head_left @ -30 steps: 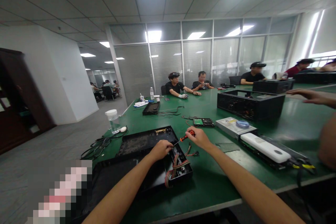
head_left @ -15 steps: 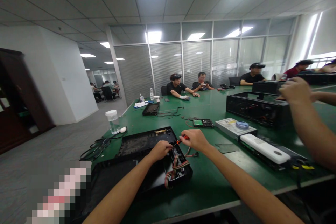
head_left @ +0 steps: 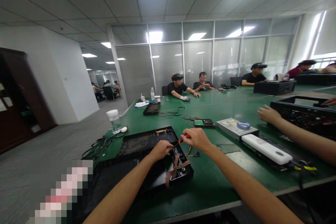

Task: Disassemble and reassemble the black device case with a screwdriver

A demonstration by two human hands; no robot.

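An open black computer case (head_left: 147, 141) lies flat on the green table (head_left: 236, 105) in front of me. My right hand (head_left: 196, 139) is closed round a red-handled screwdriver (head_left: 184, 137) whose shaft points left and down into the case. My left hand (head_left: 160, 149) is closed in a pinch at the screwdriver's tip, over the case's near right corner; what it pinches is hidden. A bundle of striped ribbon cable (head_left: 176, 168) hangs out of that corner just below both hands.
To the right lie a white oblong device (head_left: 266, 148), an optical drive (head_left: 233, 127) with a tape roll (head_left: 243, 124), and a circuit board (head_left: 203, 123). A co-worker's hand (head_left: 267, 114) holds another black case (head_left: 304, 113). A lidded cup (head_left: 113, 120) and cables (head_left: 97, 147) sit left. Several people sit at the far end.
My right hand with the screwdriver dropped slightly toward my left hand. The co-worker has dragged the other black case to the right, and their arm now lies low across the table.
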